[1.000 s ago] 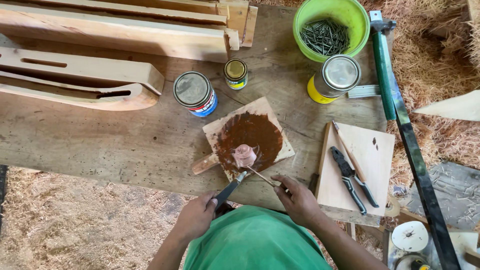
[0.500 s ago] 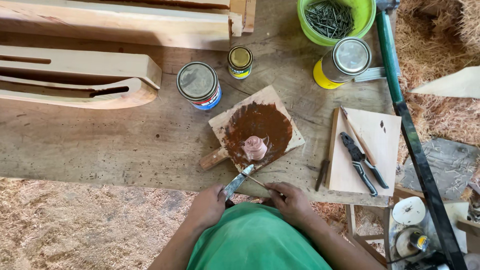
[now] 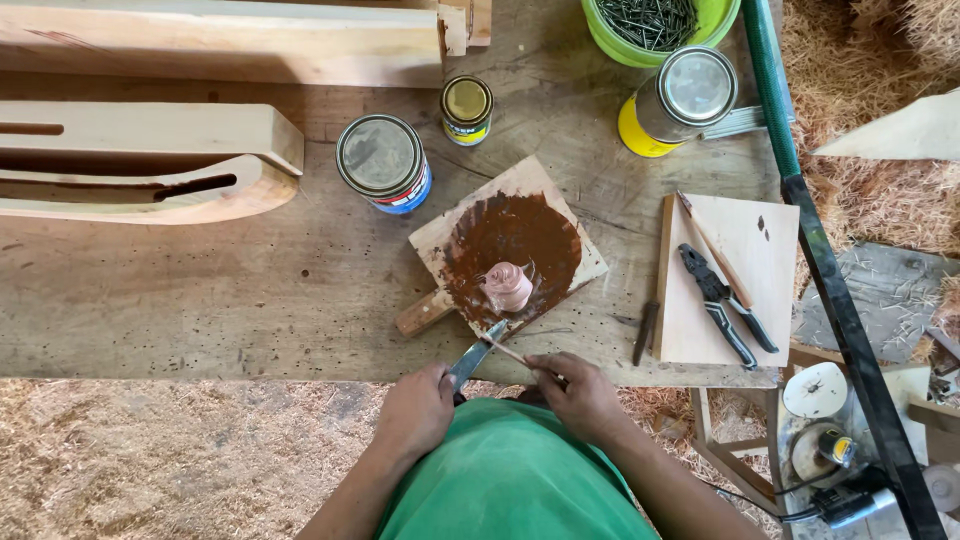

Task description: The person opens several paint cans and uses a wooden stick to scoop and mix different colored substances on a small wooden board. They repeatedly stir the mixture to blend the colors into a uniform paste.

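- Worn wooden workbench [image 3: 200,310], sawdust and shavings on the floor below and to the right.
- Left hand [image 3: 415,408] at the near edge, closed in a fist round the handle of a putty knife [image 3: 478,355]; blade angled up toward the small board.
- Right hand [image 3: 578,395] just beside it, thumb and fingers pinched on a thin wooden stick [image 3: 510,351]; stick tip meets the knife blade, crossing it.
- Small wooden board [image 3: 440,240] straight ahead of both hands, sits askew, top smeared with reddish-brown paste [image 3: 525,235].
- Pinkish lump of filler [image 3: 508,286] on the paste near the board's front corner, just beyond the blade tip; contact with blade not clear.
- Behind the board: blue-and-red tin [image 3: 383,160], lid on; smaller tin with gold lid [image 3: 467,108] beside it.
- Farther right: yellow tin [image 3: 682,98], lid on, touching a green tub of nails [image 3: 655,25].
- Right of the board: pale plywood square [image 3: 750,250] carrying black-handled pliers [image 3: 717,303] and a pencil-like stick [image 3: 715,250]; dark nail punch [image 3: 646,332] on the bench beside its left edge.
- Far left: shaped timber pieces with slots [image 3: 150,160], long plank [image 3: 220,40] behind.
- Green-and-black bar [image 3: 810,220] along the right edge of the bench.
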